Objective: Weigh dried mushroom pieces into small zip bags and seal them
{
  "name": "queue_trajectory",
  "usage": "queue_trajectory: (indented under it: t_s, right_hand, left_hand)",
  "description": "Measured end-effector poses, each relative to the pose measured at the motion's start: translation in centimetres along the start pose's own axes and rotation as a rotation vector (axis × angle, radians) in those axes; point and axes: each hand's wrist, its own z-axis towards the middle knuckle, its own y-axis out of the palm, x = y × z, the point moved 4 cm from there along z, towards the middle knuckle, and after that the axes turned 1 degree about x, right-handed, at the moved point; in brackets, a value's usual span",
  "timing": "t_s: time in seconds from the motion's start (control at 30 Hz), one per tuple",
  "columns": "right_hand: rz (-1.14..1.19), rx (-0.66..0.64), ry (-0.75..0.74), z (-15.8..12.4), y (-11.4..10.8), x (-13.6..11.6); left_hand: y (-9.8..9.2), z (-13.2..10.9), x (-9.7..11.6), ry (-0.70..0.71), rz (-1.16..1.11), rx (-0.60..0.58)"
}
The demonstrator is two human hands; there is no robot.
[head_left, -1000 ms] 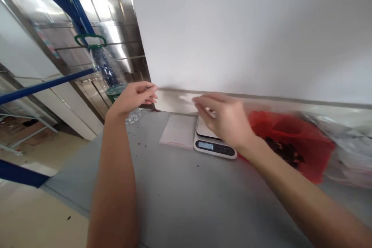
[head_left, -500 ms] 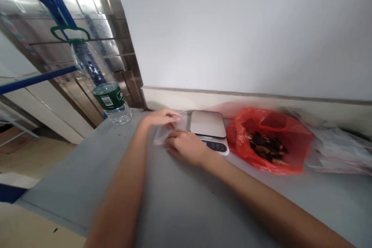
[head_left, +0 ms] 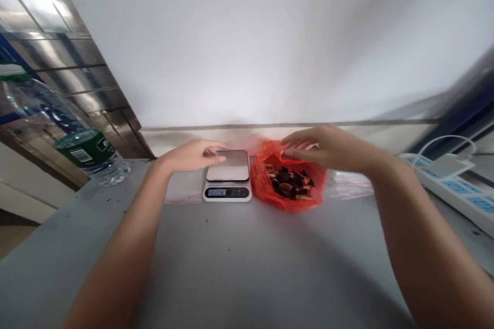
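My left hand hovers at the left edge of a white digital kitchen scale, thumb and fingers apart, holding nothing. Nothing lies on the scale's metal plate. Under and beside that hand is a clear zip bag, lying flat. My right hand hangs over the back right rim of a red plastic bag, its fingers loosely spread; I cannot tell whether they touch the plastic. Inside the bag sit dark brown, curled dried pieces, pale on some edges.
At the left stands a large clear water bottle with a green label. More clear zip bags lie right of the red bag. A white power strip with a plugged-in charger is at the far right. A white wall rises behind the table.
My right hand has left the zip bag beside the scale and moved right, over the red bag. My left hand stays near the scale. The view has turned right, showing the power strip.
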Motion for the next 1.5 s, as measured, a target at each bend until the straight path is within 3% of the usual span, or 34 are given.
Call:
queue_trajectory:
  t_s: [0.13, 0.23, 0.3, 0.43, 0.6, 0.73, 0.87, 0.97, 1.07, 1.13, 1.23, 1.33, 1.5]
  right_hand:
    - [-0.153, 0.145, 0.265, -2.0, -3.4, 6.1]
    - [-0.194, 0.074, 0.391, -3.4, -4.1, 9.0]
    - [-0.168, -0.013, 0.426, -3.9, -3.9, 10.0]
    - [-0.116, -0.111, 0.43, -3.9, -2.7, 10.5]
    - [-0.133, -0.074, 0.467, -3.5, -2.2, 10.2]
    - [-0.14, 0.037, 0.487, -3.3, -2.8, 10.7]
    - [-0.052, 0.247, 0.504, -3.4, -3.8, 10.3]
    - [0.037, 0.375, 0.495, -3.6, -4.7, 7.8]
    - [-0.008, 0.571, 0.483, -4.1, -5.9, 4.0]
    - [0.06, 0.625, 0.343, -4.0, -5.9, 1.3]
    - [0.296, 0.541, 0.066, -3.1, -4.5, -1.6]
    - [0.44, 0.371, -0.129, -1.8, -2.2, -3.2]
    - [0.506, 0.245, -0.148, -0.2, 0.8, -3.1]
  left_hand:
    - [3.1, 1.5, 4.9, 0.15, -0.008, -0.039]
    - [5.5, 2.0, 8.4, 0.321, 0.036, -0.002]
    - [7.4, 1.9, 9.8, 0.394, 0.098, -0.107]
    - [10.5, 1.9, 9.8, 0.416, 0.249, -0.255]
    - [12.3, 2.2, 8.5, 0.396, 0.377, -0.163]
    - [12.2, 2.6, 8.2, 0.287, 0.443, -0.048]
    - [12.0, 2.6, 8.2, 0.291, 0.466, -0.042]
    - [11.1, 2.2, 8.5, 0.38, 0.365, -0.081]
    - [9.3, 1.7, 9.1, 0.445, 0.117, -0.123]
    - [7.5, 1.9, 8.9, 0.351, -0.134, -0.055]
    - [5.1, 2.3, 7.7, 0.189, -0.615, 0.14]
    - [4.2, 2.6, 6.3, 0.09, -0.913, 0.185]
    - [3.2, 2.6, 4.2, 0.002, -1.041, 0.346]
